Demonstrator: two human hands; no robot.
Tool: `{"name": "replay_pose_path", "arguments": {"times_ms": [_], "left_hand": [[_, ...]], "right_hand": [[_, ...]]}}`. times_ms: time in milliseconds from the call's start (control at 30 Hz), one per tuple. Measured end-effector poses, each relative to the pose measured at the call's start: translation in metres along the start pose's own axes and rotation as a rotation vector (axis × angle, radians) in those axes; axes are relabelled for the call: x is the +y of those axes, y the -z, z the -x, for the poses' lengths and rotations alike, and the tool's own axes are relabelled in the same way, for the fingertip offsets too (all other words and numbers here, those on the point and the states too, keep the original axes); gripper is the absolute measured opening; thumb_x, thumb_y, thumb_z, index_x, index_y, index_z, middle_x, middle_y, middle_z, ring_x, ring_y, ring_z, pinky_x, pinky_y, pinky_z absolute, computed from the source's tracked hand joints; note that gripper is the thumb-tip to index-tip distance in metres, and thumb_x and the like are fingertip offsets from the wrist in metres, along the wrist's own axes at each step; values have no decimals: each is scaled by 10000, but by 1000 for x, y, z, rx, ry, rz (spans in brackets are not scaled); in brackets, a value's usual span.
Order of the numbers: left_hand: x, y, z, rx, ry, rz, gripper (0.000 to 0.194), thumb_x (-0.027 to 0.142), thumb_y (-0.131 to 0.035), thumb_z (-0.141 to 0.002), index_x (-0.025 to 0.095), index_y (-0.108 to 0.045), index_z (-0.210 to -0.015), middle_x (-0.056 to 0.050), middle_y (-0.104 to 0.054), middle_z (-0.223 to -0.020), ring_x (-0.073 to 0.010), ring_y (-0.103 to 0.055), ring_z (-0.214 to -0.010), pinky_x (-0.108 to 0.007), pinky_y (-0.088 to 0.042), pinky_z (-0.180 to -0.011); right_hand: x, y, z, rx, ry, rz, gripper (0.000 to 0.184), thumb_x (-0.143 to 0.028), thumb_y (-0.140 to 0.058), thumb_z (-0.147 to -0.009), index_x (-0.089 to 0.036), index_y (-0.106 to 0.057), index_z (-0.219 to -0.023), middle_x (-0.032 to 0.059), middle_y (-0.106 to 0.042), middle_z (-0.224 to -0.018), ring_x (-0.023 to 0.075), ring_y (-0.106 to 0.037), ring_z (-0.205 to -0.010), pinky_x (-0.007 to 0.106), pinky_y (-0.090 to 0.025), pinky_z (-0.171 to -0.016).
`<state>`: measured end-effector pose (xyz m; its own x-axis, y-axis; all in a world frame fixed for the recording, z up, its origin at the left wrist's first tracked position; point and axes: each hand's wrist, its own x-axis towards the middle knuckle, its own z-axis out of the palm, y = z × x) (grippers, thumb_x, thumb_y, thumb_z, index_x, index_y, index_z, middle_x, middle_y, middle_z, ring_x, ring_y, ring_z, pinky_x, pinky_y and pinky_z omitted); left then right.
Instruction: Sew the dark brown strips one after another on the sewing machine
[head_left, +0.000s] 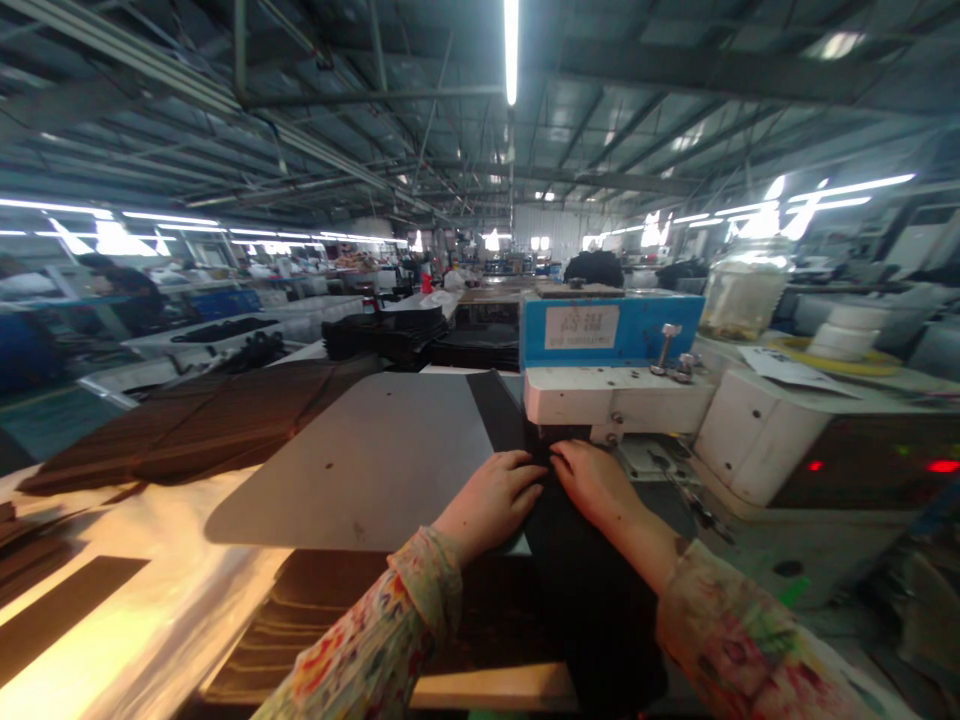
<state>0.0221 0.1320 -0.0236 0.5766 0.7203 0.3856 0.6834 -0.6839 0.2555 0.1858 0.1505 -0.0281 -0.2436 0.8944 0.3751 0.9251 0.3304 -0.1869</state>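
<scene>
One wide hall roof of grey beams and strip lights spans the view. Below it, at the right, stands a white sewing machine, its arm reaching left. Left of that arm lies a flat grey plate, with a rounded near left corner and two small dark holes. Beyond its left edge is a long pile of brown cloth; beyond its far edge are stacks of black pieces.

A black cloth runs from under the machine's arm down past the plate's near right corner, hanging toward the wearer. Both hands meet at its upper part, just in front of the arm's end. The left hand comes over the plate's right edge, fingers curved and slightly parted, tips down at the cloth. The right hand lies on the cloth's right side, fingers drawn close together, tips near the left hand's. Whether either hand pinches the cloth, I cannot tell.

Above the arm sits a blue cover. At the far left corner of the machine's top is a cloudy jar; farther right, white spools sit on a yellow disc. Smaller are the white label on the blue cover, the metal screws at its right end and a red light on the machine's dark front panel.
</scene>
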Motion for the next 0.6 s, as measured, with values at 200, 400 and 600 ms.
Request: {"name": "replay_pose_path", "arguments": {"times_ms": [200, 400, 600], "left_hand": [[1, 2, 0, -1, 1, 4, 285, 264, -409, -858, 187, -549, -1094, -71, -510, -1143, -171, -455, -1056, -293, -361, -948], [1, 2, 1, -1, -9, 1, 278, 261, -405, -859, 197, -550, -1088, -63, -509, -1143, -171, -453, -1058, -299, -362, -948], [1, 0, 0, 2, 3, 4, 279, 263, -412, -857, 196, -554, -1087, -68, -510, -1142, -171, -456, -1059, -299, -365, -947]], "right_hand": [[0, -1, 1, 2, 9, 2, 242, -202, -381, -837, -162, -578, -972, 62, -623, -931, 162, -570, -854, 238, -398, -742], [0, 0, 1, 6, 14, -4, 248, -197, -380, -837, -153, -576, -982, 72, -621, -944, 169, -568, -875, 243, -398, -758], [-1, 1, 1, -5, 6, 8, 253, -200, -371, -842, -158, -574, -987, 70, -621, -945, 164, -567, -874, 241, -396, -760]]}}
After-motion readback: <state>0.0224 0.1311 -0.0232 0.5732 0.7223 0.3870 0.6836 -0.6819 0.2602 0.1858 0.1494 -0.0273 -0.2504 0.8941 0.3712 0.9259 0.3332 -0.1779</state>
